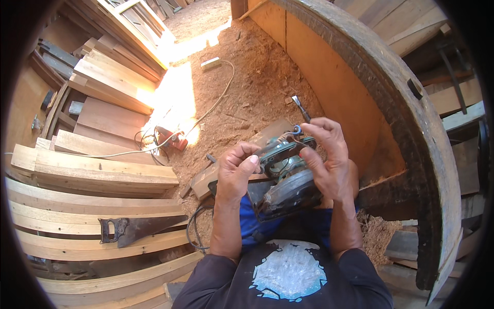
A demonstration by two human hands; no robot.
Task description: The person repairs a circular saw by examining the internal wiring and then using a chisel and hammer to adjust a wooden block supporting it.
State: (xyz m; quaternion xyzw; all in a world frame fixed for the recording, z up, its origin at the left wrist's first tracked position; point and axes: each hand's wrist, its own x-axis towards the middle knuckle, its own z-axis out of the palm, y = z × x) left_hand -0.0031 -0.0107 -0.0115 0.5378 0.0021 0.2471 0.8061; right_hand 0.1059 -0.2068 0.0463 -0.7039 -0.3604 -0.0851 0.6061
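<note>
On my lap rests a worn power tool (pixel 290 191) with a dark rounded housing and a flat dark plate at its left. Its upper part is opened, showing green inner parts and thin brown leads. My left hand (pixel 237 167) is at the tool's left edge, thumb and forefinger pinched together; what lies between them is too small to make out. Over the right side, my right hand (pixel 329 157) has its forefinger at a looped blue wire (pixel 297 131) and its thumb lower, by the housing. A dark-handled tool with a flat metal tip (pixel 297 103) shows just beyond my right fingers.
Stacked timber (pixel 103 170) fills the left side, with a handsaw (pixel 141 229) lying on it. A red power tool (pixel 172 139) sits on the sawdust-covered floor beside a pale cord (pixel 221 95) and socket block (pixel 210 63). A large curved wooden piece (pixel 401 77) stands close at my right.
</note>
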